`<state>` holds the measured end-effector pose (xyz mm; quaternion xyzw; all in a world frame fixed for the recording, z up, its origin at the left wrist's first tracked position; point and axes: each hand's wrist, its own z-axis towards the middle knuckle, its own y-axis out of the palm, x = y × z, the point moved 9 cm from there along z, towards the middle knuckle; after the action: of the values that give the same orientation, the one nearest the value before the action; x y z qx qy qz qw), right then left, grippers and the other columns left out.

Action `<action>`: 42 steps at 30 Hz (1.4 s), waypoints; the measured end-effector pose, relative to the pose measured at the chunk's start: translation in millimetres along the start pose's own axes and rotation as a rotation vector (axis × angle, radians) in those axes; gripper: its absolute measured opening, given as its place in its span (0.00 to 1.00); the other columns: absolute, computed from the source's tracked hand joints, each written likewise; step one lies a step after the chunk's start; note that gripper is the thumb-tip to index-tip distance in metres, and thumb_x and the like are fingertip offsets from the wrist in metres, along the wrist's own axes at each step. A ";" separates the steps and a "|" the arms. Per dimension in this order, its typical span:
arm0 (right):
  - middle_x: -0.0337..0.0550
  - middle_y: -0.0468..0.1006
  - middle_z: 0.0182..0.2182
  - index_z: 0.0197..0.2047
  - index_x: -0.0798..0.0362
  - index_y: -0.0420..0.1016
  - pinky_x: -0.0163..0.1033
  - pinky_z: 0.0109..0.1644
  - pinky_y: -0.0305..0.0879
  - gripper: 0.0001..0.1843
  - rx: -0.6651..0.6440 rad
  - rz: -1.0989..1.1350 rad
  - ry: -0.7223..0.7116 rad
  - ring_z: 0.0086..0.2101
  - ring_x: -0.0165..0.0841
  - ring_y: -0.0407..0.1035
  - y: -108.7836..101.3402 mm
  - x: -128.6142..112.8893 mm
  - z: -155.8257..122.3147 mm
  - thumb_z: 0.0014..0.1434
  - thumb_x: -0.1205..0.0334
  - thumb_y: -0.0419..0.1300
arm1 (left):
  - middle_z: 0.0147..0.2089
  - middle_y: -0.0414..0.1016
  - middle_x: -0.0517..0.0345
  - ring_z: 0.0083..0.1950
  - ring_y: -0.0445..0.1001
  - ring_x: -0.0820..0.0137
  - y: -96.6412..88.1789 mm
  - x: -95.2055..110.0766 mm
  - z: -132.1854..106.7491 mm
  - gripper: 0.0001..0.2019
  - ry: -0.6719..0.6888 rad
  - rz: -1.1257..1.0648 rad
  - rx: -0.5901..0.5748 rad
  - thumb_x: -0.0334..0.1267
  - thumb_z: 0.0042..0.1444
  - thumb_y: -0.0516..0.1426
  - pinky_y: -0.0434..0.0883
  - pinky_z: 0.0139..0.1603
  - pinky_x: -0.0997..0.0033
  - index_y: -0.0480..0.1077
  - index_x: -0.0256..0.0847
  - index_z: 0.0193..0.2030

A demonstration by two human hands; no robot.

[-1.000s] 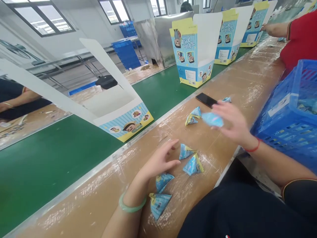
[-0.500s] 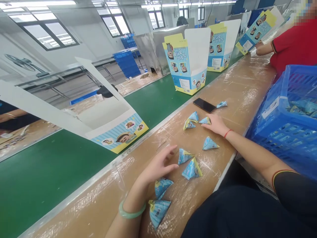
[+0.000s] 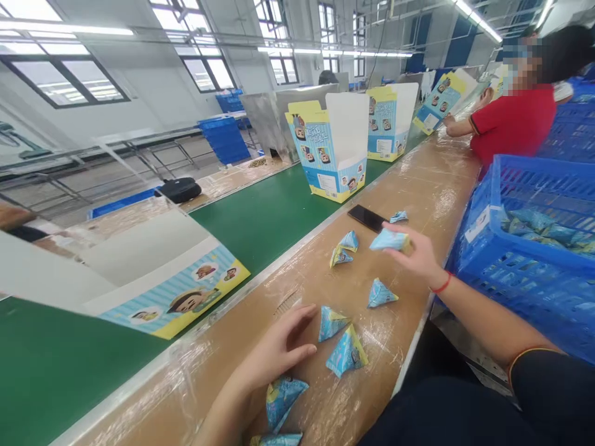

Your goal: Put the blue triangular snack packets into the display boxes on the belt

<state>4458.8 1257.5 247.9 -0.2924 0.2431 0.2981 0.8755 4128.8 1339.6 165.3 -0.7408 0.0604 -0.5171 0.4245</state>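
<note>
Between the thumb and fingers of my right hand (image 3: 421, 254) is a blue-and-yellow pyramid-shaped snack packet (image 3: 388, 240), lifted over the table. My left hand (image 3: 279, 347) is open above the table, fingers and thumb apart, nothing in it. Closest to its fingertips is another pyramid packet (image 3: 331, 323), with a larger-looking packet (image 3: 348, 352) beside that one. A packet (image 3: 284, 399) lies below my left wrist, and one more is cut off by the bottom edge. A single packet (image 3: 382, 293) lies under my right hand, and two small ones (image 3: 349, 241) sit together to its left.
A black phone (image 3: 367, 218) and a crumpled packet (image 3: 398, 217) lie farther up the table. An open printed carton (image 3: 186, 297) stands on the green belt (image 3: 260, 217), with more cartons (image 3: 325, 155) beyond. At right, a blue crate (image 3: 520, 260) holds packets; a person in red (image 3: 515, 124) works behind it.
My right hand has picked up a packet from the table and raised it. The camera view has tilted up, and the near carton appears farther left. My left hand stays open.
</note>
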 end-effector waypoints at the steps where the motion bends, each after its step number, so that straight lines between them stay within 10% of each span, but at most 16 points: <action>1: 0.51 0.80 0.56 0.59 0.52 0.77 0.51 0.64 0.73 0.25 -0.015 0.005 0.004 0.56 0.45 0.76 2.7 1.2 -2.1 0.61 0.52 0.67 | 0.71 0.66 0.46 0.70 0.66 0.50 -1.1 -2.5 -0.4 0.33 -0.002 -0.006 0.006 0.55 0.59 0.63 0.65 0.73 0.45 0.66 0.49 0.69; 12: 0.52 0.79 0.57 0.59 0.51 0.76 0.56 0.64 0.70 0.28 -0.284 -0.048 0.204 0.57 0.48 0.75 31.0 42.5 -51.3 0.59 0.49 0.67 | 0.69 0.68 0.45 0.65 0.72 0.52 -10.5 -4.1 -8.8 0.32 0.006 -0.039 0.027 0.54 0.59 0.63 0.72 0.66 0.48 0.66 0.48 0.68; 17: 0.57 0.72 0.63 0.66 0.53 0.69 0.57 0.67 0.65 0.37 -0.265 -0.104 0.090 0.63 0.50 0.68 51.0 12.4 -52.6 0.59 0.43 0.66 | 0.69 0.68 0.44 0.64 0.72 0.53 -28.7 -18.6 -35.3 0.33 0.038 -0.017 0.025 0.55 0.59 0.63 0.74 0.64 0.50 0.66 0.45 0.68; 20: 0.56 0.78 0.55 0.58 0.55 0.74 0.53 0.62 0.68 0.25 -0.139 -0.172 -0.019 0.56 0.46 0.72 51.9 -16.3 -13.9 0.66 0.47 0.58 | 0.69 0.68 0.45 0.64 0.73 0.53 -34.9 -22.5 -41.9 0.33 0.050 -0.024 0.022 0.56 0.59 0.63 0.74 0.64 0.51 0.65 0.46 0.68; 29: 0.57 0.83 0.42 0.53 0.57 0.78 0.43 0.42 0.67 0.25 -1.019 -0.761 -0.226 0.43 0.49 0.77 203.3 -30.8 52.5 0.55 0.55 0.72 | 0.67 0.69 0.44 0.64 0.72 0.55 -42.8 -21.5 -25.6 0.33 -0.026 -0.192 0.080 0.56 0.59 0.62 0.72 0.64 0.51 0.65 0.43 0.67; 36: 0.45 0.82 0.49 0.54 0.51 0.78 0.45 0.52 0.69 0.22 -0.447 -0.141 -0.320 0.49 0.42 0.75 143.4 -92.2 88.9 0.66 0.44 0.61 | 0.67 0.69 0.42 0.62 0.72 0.54 -40.8 -33.7 -17.2 0.34 -0.049 -0.198 0.111 0.57 0.59 0.62 0.74 0.60 0.51 0.66 0.42 0.67; 42: 0.46 0.83 0.45 0.48 0.53 0.81 0.44 0.49 0.68 0.22 -0.407 -0.118 -0.308 0.46 0.42 0.76 134.7 -92.0 85.5 0.62 0.43 0.64 | 0.68 0.69 0.43 0.62 0.72 0.55 -37.0 -32.6 -13.6 0.33 -0.039 -0.178 0.121 0.58 0.59 0.62 0.75 0.58 0.55 0.66 0.45 0.67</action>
<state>4326.0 1366.4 314.5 -0.4275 0.0246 0.3300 0.8413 4089.8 1372.5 169.0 -0.7261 -0.0453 -0.5410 0.4220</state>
